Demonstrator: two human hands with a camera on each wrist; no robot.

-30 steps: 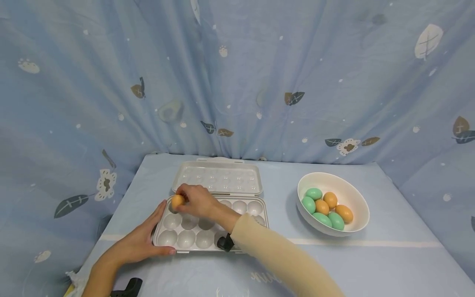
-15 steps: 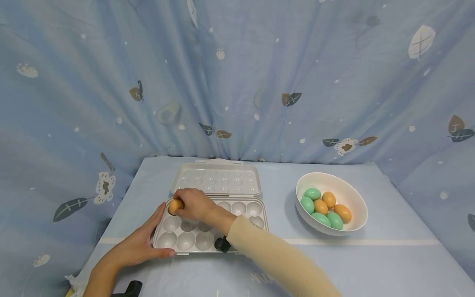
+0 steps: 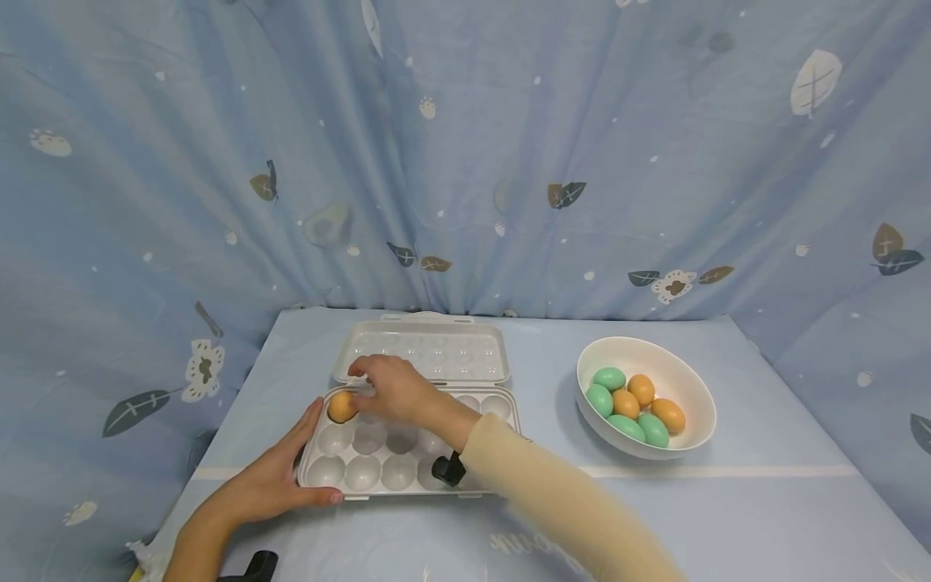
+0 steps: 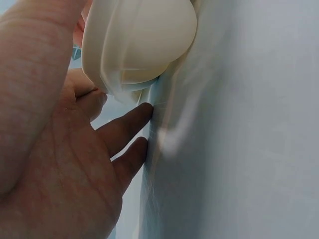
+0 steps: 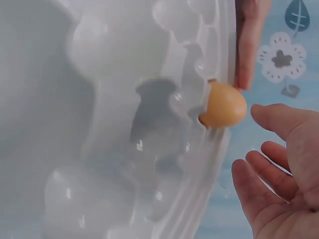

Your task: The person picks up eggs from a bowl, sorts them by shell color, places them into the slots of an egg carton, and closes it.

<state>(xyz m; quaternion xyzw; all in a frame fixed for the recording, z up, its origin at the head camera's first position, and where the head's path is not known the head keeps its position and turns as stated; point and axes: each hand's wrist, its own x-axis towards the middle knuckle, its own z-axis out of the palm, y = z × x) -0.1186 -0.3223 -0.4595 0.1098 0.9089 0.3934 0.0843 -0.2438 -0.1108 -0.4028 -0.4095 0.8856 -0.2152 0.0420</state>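
A white plastic egg carton [image 3: 361, 472] lies on the table with its lid [image 3: 429, 343] laid open at the back. One orange egg [image 3: 342, 407] sits in the back left cup. Just off that egg, my right hand [image 3: 407, 398] has its thumb and fingers spread apart; in the right wrist view a gap separates the thumb tip from the egg [image 5: 227, 105]. My left hand [image 3: 262, 478] rests against the carton's left end, fingers extended along the side and thumb at the front corner. The left wrist view shows those fingers [image 4: 124, 130] straight beside the carton's underside.
To the right stands a white bowl [image 3: 701, 404] with several green and orange eggs [image 3: 668, 415]. A patterned blue curtain [image 3: 465, 162] hangs behind the table. A black wrist device [image 3: 449, 470] on the right arm overlaps the carton's front cups.
The orange egg has gone down into the back left cup. My right hand has let go of it, opened its fingers and drawn slightly up and right. The left hand stays put.
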